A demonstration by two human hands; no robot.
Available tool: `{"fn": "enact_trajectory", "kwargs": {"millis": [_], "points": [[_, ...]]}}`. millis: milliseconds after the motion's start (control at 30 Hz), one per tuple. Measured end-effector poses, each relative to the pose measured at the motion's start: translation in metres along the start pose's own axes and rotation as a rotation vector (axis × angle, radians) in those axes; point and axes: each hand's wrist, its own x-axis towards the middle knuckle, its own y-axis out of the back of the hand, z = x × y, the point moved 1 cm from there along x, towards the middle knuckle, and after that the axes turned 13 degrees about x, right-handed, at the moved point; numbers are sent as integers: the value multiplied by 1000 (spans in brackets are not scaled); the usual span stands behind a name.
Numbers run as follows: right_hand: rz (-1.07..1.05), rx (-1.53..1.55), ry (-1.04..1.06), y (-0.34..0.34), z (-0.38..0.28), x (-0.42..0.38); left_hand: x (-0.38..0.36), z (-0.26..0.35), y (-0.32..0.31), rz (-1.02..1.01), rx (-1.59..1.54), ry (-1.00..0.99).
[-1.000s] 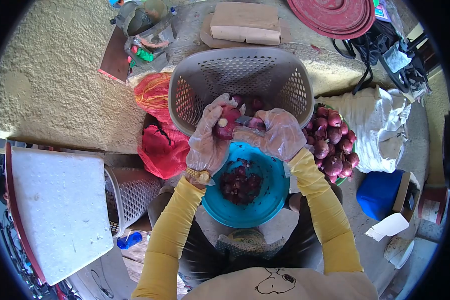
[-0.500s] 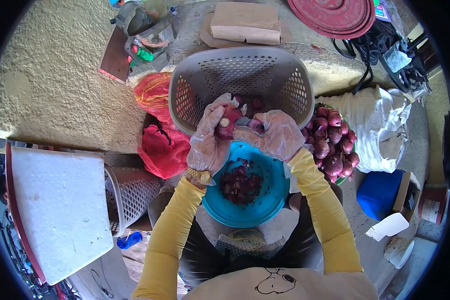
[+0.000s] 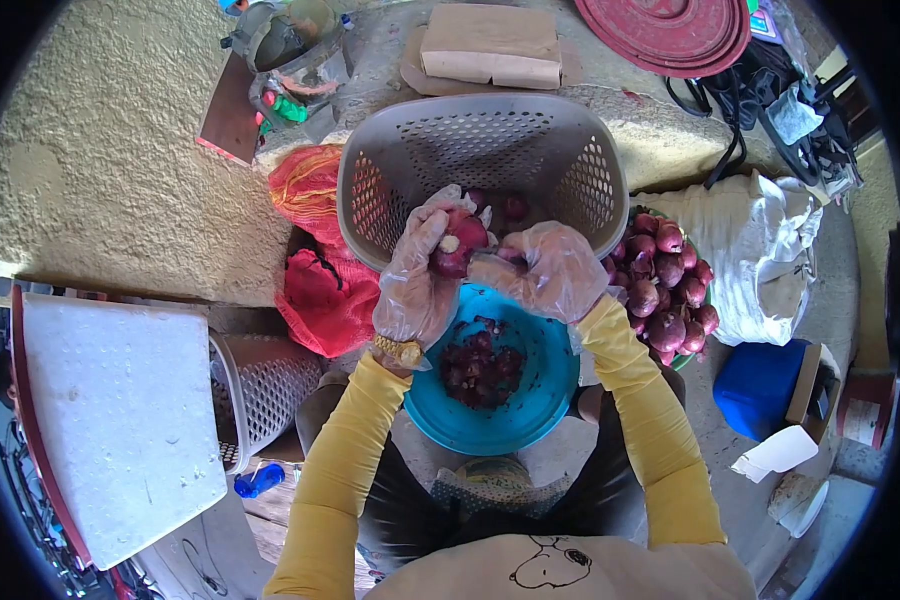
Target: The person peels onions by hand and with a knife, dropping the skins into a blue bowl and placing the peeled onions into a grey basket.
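Observation:
In a clear plastic glove, my left hand point(image 3: 417, 280) is closed around a red onion point(image 3: 460, 240) whose pale cut end faces me. Close to the onion's right side is my right hand point(image 3: 558, 268), also gloved. Its fingers are curled around what appears to be a small knife, mostly hidden by the fingers. Below both hands sits a blue basin point(image 3: 430, 415) holding dark red onion skins point(image 3: 482, 370). Just beyond them, a grey perforated basket point(image 3: 480, 150) has a few onions point(image 3: 515, 207) at its bottom.
Red onions point(image 3: 667, 290) are heaped at the right, beside a white sack point(image 3: 760, 250). Red mesh bags point(image 3: 335, 300) lie at the left, near a white foam lid point(image 3: 120, 420) and another perforated basket point(image 3: 265, 385). A blue container point(image 3: 760, 390) stands lower right.
My right hand has drawn slightly away from the onion. The grey blade that lay against the onion no longer shows. My left hand stays in place.

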Motion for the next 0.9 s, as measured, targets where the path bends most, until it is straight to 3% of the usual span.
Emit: {"fn": "enact_trajectory", "kwargs": {"millis": [67, 200, 600, 900], "points": [[138, -2, -76, 4, -7, 0, 1, 0, -2, 17, 33, -22], [175, -91, -67, 6, -13, 2, 0, 0, -4, 28, 75, -34], [133, -104, -118, 3, -6, 1, 1, -1, -2, 35, 89, -21], [7, 72, -299, 2, -9, 4, 0, 0, -7, 27, 40, -2]]}}
